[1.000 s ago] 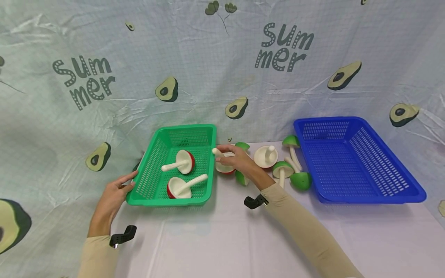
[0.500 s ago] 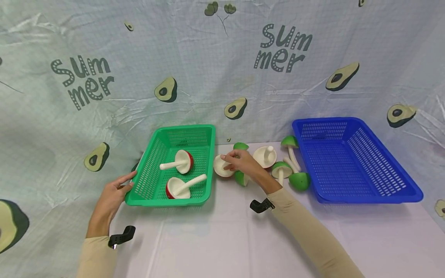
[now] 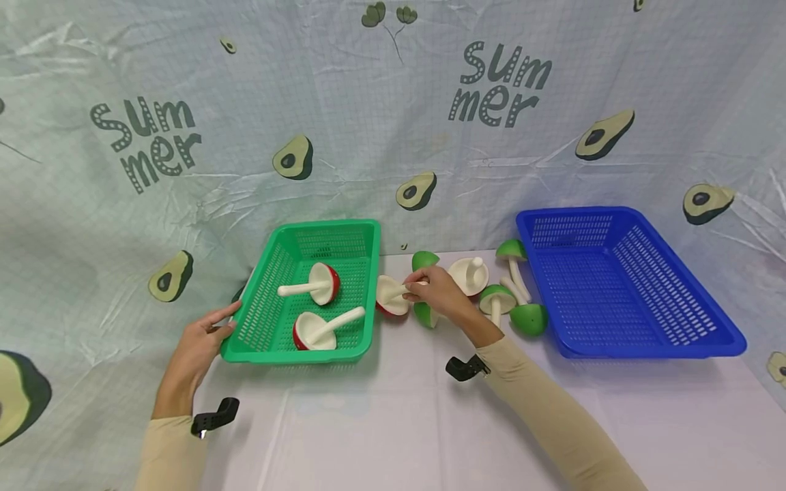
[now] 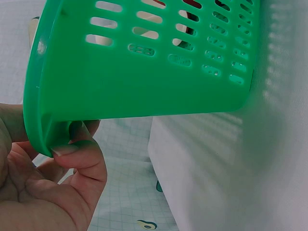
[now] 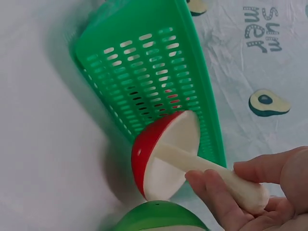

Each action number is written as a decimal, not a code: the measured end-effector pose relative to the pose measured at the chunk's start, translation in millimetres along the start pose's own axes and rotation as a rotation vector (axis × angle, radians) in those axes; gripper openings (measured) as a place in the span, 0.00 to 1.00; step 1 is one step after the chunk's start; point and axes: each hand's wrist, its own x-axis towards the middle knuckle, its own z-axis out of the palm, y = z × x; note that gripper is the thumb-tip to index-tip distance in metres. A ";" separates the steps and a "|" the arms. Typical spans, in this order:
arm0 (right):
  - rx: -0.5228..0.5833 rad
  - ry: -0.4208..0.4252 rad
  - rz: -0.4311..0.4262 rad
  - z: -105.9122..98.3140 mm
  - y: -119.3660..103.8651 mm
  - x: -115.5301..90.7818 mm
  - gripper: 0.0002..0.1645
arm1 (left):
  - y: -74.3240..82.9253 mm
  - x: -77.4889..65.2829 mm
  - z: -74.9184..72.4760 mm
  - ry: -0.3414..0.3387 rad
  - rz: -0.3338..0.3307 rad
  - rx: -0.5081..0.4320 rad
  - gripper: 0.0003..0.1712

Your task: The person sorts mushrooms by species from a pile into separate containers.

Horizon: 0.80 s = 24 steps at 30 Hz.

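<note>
The right hand [image 3: 437,292] has the stem of a red-capped mushroom [image 3: 391,297] pinched firmly between thumb and fingers. In the head view those fingers cover part of the stem; the right wrist view shows most of it, with the pale underside of the cap turned towards the hand. The mushroom is just beside the right wall of the green basket [image 3: 295,356], but whether its cap touches the wall or rests on the table [image 3: 368,423] cannot be told. The left hand [image 3: 198,348] is curled round the basket's rim on its left side, and the left wrist view cuts that hand off at its edges. Two more mushrooms [image 3: 321,283] lie inside the basket, showing only as scraps through the slots in the wrist views. Behind the right hand a green cap [image 3: 426,260] peeps out, its stem hard to make out; a second green mushroom [image 3: 425,315] is partly covered by the hand. To the right lie a pale upturned mushroom [image 3: 469,276], its cap colour barely visible, and more green-capped ones [image 3: 498,300] beside the blue basket [image 3: 651,351]
</note>
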 end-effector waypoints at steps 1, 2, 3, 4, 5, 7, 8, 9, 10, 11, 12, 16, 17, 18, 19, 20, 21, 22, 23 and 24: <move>0.011 0.000 0.002 -0.4 -1.0 -1.2 0.13 | 0.0 -0.1 -0.1 -0.001 0.002 0.000 0.30; 0.020 -0.003 0.001 -0.9 -1.8 -2.6 0.13 | -0.1 -0.2 -0.3 -0.003 0.002 -0.001 0.30; 0.024 -0.006 -0.004 -1.6 -2.8 -4.4 0.13 | -0.2 -0.4 -0.5 -0.005 0.003 -0.002 0.30; 0.020 -0.011 -0.010 -2.5 -3.7 -6.1 0.13 | -0.3 -0.5 -0.6 -0.007 0.003 -0.003 0.30; 0.003 -0.013 -0.016 -3.4 -4.1 -7.8 0.12 | -0.4 -0.7 -0.6 -0.009 0.003 -0.003 0.30; -0.054 -0.015 -0.032 -5.7 -3.9 -11.3 0.11 | -0.6 -1.1 -0.4 -0.007 0.003 0.000 0.30; -0.092 -0.018 -0.040 -6.8 -3.3 -12.9 0.11 | -0.8 -1.3 -0.2 -0.008 0.001 0.002 0.30; -0.132 -0.021 -0.044 -8.0 -2.6 -14.6 0.10 | -1.0 -1.5 0.0 -0.007 0.000 0.005 0.30; -0.179 -0.025 -0.046 -8.9 -1.6 -15.6 0.09 | -1.1 -1.7 0.1 -0.005 -0.002 0.011 0.30; -0.223 -0.034 -0.048 -9.8 -0.1 -16.5 0.08 | -1.2 -2.1 0.3 -0.004 -0.004 0.016 0.30; -0.265 -0.047 -0.054 -10.8 0.9 -17.6 0.08 | -1.4 -2.5 0.5 -0.004 -0.006 0.018 0.30; -0.379 -0.113 -0.079 -14.6 3.3 -22.6 0.09 | -1.4 -3.3 1.4 -0.001 -0.008 0.016 0.30; -0.388 -0.129 -0.089 -15.7 3.6 -24.0 0.09 | -1.2 -3.3 1.6 -0.002 -0.005 0.013 0.30; -0.399 -0.142 -0.097 -16.9 3.4 -25.6 0.09 | -1.2 -3.1 1.7 -0.002 -0.003 0.006 0.30; -0.407 -0.154 -0.104 -18.2 3.2 -27.1 0.09 | -1.2 -2.9 1.8 -0.003 -0.001 0.001 0.30; -0.409 -0.165 -0.108 -19.4 2.8 -28.7 0.09 | -1.2 -2.7 1.8 -0.003 0.001 0.000 0.30; -0.409 -0.180 -0.106 -20.5 3.1 -29.8 0.09 | -1.0 -2.6 1.8 -0.003 0.003 -0.003 0.30; -0.405 -0.198 -0.104 -21.4 3.4 -31.0 0.10 | -1.1 -2.3 1.7 -0.003 0.004 -0.006 0.30; -0.401 -0.216 -0.101 -22.3 4.0 -32.2 0.10 | -1.1 -2.0 1.5 -0.004 0.006 -0.012 0.30; -0.398 -0.232 -0.100 -23.2 4.8 -33.0 0.11 | -1.3 -1.6 1.3 -0.003 0.006 -0.013 0.30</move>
